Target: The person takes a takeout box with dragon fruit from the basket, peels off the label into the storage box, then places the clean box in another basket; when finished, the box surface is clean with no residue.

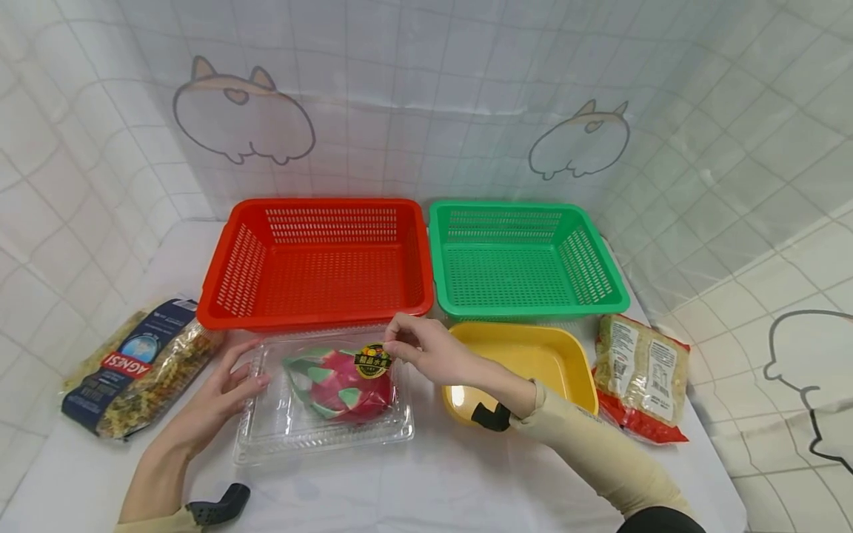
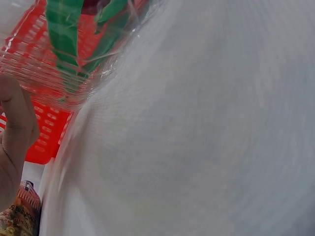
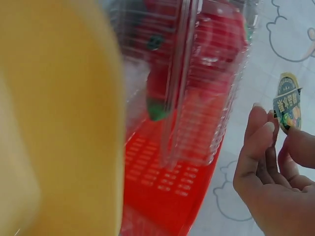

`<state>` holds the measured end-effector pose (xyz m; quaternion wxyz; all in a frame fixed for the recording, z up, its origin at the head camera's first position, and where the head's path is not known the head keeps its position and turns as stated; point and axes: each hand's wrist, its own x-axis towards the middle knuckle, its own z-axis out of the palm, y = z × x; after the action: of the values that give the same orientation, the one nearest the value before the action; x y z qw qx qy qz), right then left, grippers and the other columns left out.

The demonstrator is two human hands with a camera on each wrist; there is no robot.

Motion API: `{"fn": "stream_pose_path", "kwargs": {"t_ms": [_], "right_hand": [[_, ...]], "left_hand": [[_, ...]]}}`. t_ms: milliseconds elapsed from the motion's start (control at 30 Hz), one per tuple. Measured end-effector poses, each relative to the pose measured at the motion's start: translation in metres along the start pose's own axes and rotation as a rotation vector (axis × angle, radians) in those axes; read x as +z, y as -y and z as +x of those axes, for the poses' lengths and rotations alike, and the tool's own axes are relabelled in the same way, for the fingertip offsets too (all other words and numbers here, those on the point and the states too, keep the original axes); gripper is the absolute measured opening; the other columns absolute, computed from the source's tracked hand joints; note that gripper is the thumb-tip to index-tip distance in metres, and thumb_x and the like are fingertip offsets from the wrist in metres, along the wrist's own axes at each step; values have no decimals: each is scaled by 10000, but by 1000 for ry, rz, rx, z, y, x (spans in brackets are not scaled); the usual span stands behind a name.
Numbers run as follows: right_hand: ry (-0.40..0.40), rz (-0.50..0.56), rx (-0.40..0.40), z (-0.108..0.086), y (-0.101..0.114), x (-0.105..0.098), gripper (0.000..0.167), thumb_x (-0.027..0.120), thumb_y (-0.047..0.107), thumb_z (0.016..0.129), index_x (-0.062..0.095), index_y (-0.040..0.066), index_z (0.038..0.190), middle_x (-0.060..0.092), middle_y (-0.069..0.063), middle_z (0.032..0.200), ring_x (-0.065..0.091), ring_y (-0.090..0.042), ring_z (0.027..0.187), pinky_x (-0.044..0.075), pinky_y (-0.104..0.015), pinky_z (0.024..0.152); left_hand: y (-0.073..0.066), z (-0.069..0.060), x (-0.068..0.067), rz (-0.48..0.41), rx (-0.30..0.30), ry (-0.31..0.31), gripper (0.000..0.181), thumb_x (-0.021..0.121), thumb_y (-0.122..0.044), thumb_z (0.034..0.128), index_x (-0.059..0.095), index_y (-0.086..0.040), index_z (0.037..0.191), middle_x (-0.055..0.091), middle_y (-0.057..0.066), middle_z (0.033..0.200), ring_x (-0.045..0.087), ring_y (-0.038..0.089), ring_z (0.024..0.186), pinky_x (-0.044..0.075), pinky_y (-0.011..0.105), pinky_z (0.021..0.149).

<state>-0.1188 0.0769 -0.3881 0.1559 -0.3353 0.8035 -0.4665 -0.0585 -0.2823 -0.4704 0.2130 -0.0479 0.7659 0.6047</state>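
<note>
A clear plastic clamshell box (image 1: pixel 266 429) lies on the table with a pink and green dragon fruit (image 1: pixel 353 396) inside. My left hand (image 1: pixel 216 400) rests against the box's left edge, thumb and fingertips touching it. At the box's upper right, my right hand (image 1: pixel 440 352) pinches a round dark and gold fruit sticker (image 1: pixel 373 361) between thumb and fingers. The right wrist view shows the sticker (image 3: pixel 287 103) standing up from the fingertips, apart from the box's wall. In the left wrist view only part of the left hand (image 2: pixel 15 137) shows, beside the box corner.
Behind the box stand a red basket (image 1: pixel 313 322) and a green basket (image 1: pixel 533 309). A yellow bin (image 1: pixel 566 355) sits under my right forearm. An AGNESI pasta bag (image 1: pixel 140 363) lies at left, and a clear bag with a red end (image 1: pixel 643 370) at right.
</note>
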Motion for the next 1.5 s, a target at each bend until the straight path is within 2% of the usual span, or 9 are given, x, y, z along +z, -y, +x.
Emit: {"fn": "stream_pose_path", "kwargs": {"t_ms": [167,300,367,633,733,900,1033,1200,1500], "right_hand": [[-7,28,19,-6,-6,-9,46,604,55,987,573,70,956,642,-60,900,647,-330,797,568,-314,714],[-11,19,47,-10,-10,-16,32,614,76,986,592,64,967,631,-43,877,636,-326,792,542,-243,698],[-13,20,57,-12,-12,-18,37,617,82,985,603,50,974,639,-46,889,638,-326,802,550,-253,711],[-47,5,98,-21,-16,-28,43,664,97,957,655,60,978,674,-54,936,638,-129,822,566,-255,784],[-58,10,119,-24,-20,-32,47,666,103,957,662,60,976,676,-59,934,657,-171,834,564,-249,785],[-72,34,121,-30,-28,-40,59,665,75,952,628,42,983,665,-84,883,645,-287,788,530,-231,695],[-65,18,100,-35,-36,-48,68,665,27,939,605,50,958,656,-84,881,629,-267,766,524,-249,662],[-39,-14,104,-40,-46,-58,82,667,6,931,638,82,946,670,-88,899,645,-226,759,562,-303,698],[4,-28,141,-50,-57,-66,120,682,-11,911,721,18,1022,723,-110,1027,706,-190,926,580,-252,820]], "left_hand": [[-1,2,1,2,-1,-3,722,545,-364,1014,96,-396,1579,79,293,1629,142,536,1453,262,778,1050],[-1,2,1,5,1,-5,727,546,-357,1014,90,-405,1578,81,291,1628,142,538,1450,250,787,1047],[0,1,1,3,1,-5,727,545,-358,1015,88,-408,1578,81,291,1627,141,539,1450,243,790,1047],[0,-1,2,-7,5,-10,715,539,-360,1019,94,-397,1578,121,293,1618,184,526,1442,254,781,1051],[0,-2,1,-10,11,-9,705,533,-363,1021,101,-385,1578,152,298,1609,229,514,1428,284,763,1050],[1,-2,1,-5,21,-6,688,525,-362,1025,109,-387,1573,178,297,1600,272,488,1409,326,735,1042],[1,-2,2,6,28,-5,682,520,-355,1028,109,-381,1572,196,300,1593,298,475,1396,365,704,1030],[1,-1,2,2,22,-9,684,526,-356,1026,114,-383,1572,185,304,1595,280,492,1405,339,728,1036],[1,-1,1,3,17,-12,695,525,-341,1028,104,-385,1579,164,297,1606,245,500,1423,342,729,1035]]}}
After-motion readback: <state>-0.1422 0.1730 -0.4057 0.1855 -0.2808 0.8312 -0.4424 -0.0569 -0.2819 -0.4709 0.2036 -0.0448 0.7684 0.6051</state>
